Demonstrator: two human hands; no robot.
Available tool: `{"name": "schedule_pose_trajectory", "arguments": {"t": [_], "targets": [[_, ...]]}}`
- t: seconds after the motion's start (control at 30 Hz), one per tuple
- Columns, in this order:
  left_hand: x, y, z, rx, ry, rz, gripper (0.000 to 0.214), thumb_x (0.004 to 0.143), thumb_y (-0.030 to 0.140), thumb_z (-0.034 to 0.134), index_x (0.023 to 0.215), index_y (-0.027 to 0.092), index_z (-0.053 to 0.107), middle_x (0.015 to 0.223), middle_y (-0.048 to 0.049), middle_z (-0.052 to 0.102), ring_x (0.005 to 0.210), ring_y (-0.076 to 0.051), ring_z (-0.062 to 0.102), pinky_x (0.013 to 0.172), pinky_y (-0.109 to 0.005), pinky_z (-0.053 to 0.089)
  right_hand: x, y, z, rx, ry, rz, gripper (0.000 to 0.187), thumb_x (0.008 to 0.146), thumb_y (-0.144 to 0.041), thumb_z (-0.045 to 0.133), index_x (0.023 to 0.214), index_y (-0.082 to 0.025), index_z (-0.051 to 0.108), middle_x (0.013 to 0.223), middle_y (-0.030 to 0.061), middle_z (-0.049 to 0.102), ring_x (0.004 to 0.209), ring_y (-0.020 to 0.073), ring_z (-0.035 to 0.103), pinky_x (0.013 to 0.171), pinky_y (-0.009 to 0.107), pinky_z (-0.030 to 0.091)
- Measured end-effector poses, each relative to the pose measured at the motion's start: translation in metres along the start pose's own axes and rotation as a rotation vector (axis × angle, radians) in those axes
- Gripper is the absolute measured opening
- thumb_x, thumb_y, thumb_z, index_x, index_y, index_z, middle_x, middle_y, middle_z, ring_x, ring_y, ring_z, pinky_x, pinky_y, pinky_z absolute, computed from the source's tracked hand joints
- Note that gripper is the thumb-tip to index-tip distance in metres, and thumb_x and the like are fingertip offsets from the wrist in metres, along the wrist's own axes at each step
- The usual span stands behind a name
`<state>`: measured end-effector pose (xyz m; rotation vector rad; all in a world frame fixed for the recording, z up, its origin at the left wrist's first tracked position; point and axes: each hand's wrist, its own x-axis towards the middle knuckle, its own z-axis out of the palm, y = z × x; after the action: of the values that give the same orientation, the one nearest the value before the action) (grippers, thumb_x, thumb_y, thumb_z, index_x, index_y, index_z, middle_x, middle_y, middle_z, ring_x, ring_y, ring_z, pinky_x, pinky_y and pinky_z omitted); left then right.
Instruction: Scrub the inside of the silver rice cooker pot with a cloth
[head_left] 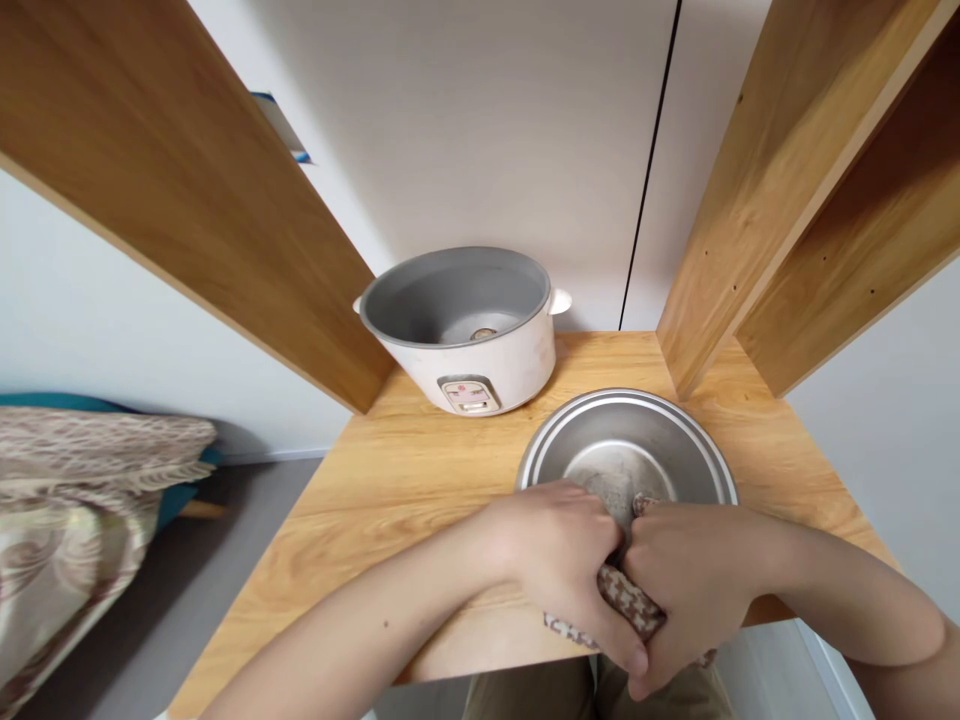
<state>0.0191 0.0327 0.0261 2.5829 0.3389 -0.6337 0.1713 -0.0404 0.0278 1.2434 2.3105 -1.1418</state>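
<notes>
My left hand (pixel 562 555) and my right hand (pixel 694 580) are pressed together at the front edge of the wooden table (pixel 390 490). Both are closed round a patterned brown-and-white cloth (pixel 626 600) that shows between and below the fingers. Just behind the hands sits a shiny metal inner pot (pixel 675 435), its near rim hidden by my hands. Further back stands a white rice cooker body (pixel 465 335) with a grey hollow inside and no lid.
Wooden shelf panels rise at the left (pixel 172 170) and right (pixel 795 170) of the table, against a white wall. A patterned fabric cover (pixel 82 500) lies low at the left over grey floor.
</notes>
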Motion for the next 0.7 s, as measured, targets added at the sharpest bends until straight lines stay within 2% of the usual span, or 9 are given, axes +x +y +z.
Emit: {"name": "schedule_pose_trajectory", "arguments": {"t": [0.13, 0.27, 0.5, 0.7], "targets": [[0.0, -0.003, 0.0, 0.014, -0.002, 0.015, 0.076, 0.062, 0.089, 0.053, 0.079, 0.019, 0.078, 0.066, -0.0101, 0.072, 0.057, -0.024, 0.063, 0.051, -0.034, 0.042, 0.0, 0.002, 0.001, 0.002, -0.049, -0.002, 0.043, 0.072, -0.063, 0.066, 0.064, -0.021, 0.07, 0.059, -0.001, 0.065, 0.057, 0.016, 0.055, 0.059, 0.029, 0.042], [0.0, -0.004, 0.0, 0.009, -0.002, 0.038, 0.075, 0.066, 0.088, 0.051, 0.078, 0.019, 0.077, 0.063, -0.0095, 0.071, 0.054, -0.023, 0.062, 0.048, -0.034, 0.04, -0.001, 0.003, -0.001, -0.025, -0.108, 0.018, 0.047, 0.072, -0.065, 0.065, 0.057, -0.021, 0.063, 0.053, -0.0021, 0.059, 0.051, 0.0144, 0.05, 0.056, 0.028, 0.039], [-0.001, -0.006, 0.0, 0.001, 0.021, 0.074, 0.069, 0.065, 0.087, 0.054, 0.078, 0.023, 0.076, 0.061, -0.0054, 0.07, 0.052, -0.021, 0.059, 0.048, -0.032, 0.038, -0.001, 0.009, -0.006, -0.043, -0.182, -0.005, 0.048, 0.07, -0.063, 0.066, 0.051, -0.022, 0.053, 0.049, -0.0046, 0.053, 0.049, 0.0133, 0.048, 0.058, 0.029, 0.039], [-0.001, -0.009, 0.001, 0.03, 0.027, 0.103, 0.069, 0.064, 0.088, 0.053, 0.074, 0.023, 0.074, 0.063, -0.0058, 0.071, 0.054, -0.021, 0.06, 0.052, -0.033, 0.042, 0.0, 0.012, -0.007, 0.002, -0.231, -0.018, 0.045, 0.071, -0.062, 0.066, 0.052, -0.022, 0.057, 0.052, -0.0043, 0.058, 0.051, 0.0138, 0.051, 0.061, 0.028, 0.041]]}}
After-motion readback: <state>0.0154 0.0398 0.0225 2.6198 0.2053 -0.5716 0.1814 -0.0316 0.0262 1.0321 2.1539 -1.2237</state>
